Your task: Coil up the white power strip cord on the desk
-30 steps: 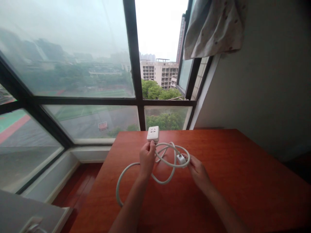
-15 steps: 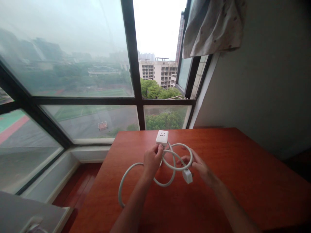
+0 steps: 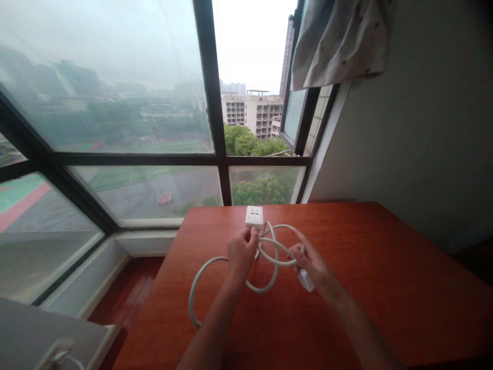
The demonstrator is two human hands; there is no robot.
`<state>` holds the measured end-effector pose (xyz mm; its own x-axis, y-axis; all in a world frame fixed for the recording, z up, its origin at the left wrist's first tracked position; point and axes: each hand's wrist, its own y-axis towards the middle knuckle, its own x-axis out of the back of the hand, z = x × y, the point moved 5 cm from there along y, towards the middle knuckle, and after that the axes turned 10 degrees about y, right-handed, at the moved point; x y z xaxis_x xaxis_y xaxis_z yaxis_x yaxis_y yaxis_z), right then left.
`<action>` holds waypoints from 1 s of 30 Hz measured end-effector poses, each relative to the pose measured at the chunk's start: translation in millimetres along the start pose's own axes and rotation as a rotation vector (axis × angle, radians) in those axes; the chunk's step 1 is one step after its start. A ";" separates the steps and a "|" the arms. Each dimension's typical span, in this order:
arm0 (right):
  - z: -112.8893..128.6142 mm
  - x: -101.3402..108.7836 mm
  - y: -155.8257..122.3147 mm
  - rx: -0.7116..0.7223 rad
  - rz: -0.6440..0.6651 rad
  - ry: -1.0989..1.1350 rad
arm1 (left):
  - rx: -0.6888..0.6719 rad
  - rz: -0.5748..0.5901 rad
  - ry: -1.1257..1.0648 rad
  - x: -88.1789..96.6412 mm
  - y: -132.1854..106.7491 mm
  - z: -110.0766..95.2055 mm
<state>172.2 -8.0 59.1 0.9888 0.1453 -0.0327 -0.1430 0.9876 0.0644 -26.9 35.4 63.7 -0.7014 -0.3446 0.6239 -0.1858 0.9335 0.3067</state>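
A white extension cord [image 3: 276, 262] lies in loops between my hands, above and on the reddish-brown table. Its square socket block [image 3: 254, 217] faces up near the table's far edge. My left hand [image 3: 242, 252] pinches the cord just below that block. On the other side, my right hand [image 3: 309, 262] is closed around the cord's loop close to the white plug [image 3: 306, 280], which hangs partly hidden beneath the fingers. One wider loop of cord curves out to the left and passes behind my left forearm.
The wooden table [image 3: 385, 288] reaches to the window wall. Dark window frames [image 3: 169, 160] stand behind it, with one sash [image 3: 298, 118] swung outward. A spotted curtain [image 3: 339, 46] hangs at upper right beside a grey wall [image 3: 419, 128]. A white ledge [image 3: 50, 329] is at lower left.
My right hand has closed on the cord loop by the plug, where its fingers were looser before. The loop is pulled flatter and the plug has shifted slightly right. My left hand keeps its pinch.
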 end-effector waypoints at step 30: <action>-2.6 10.7 5.4 -0.122 -0.016 0.132 | -0.211 -0.124 0.307 -2.5 -25.3 12.9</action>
<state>181.9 -1.0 56.5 0.9782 0.1281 -0.1636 -0.1392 0.9886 -0.0581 -29.3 14.0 45.1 -0.4382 -0.4972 0.7489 -0.0887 0.8530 0.5144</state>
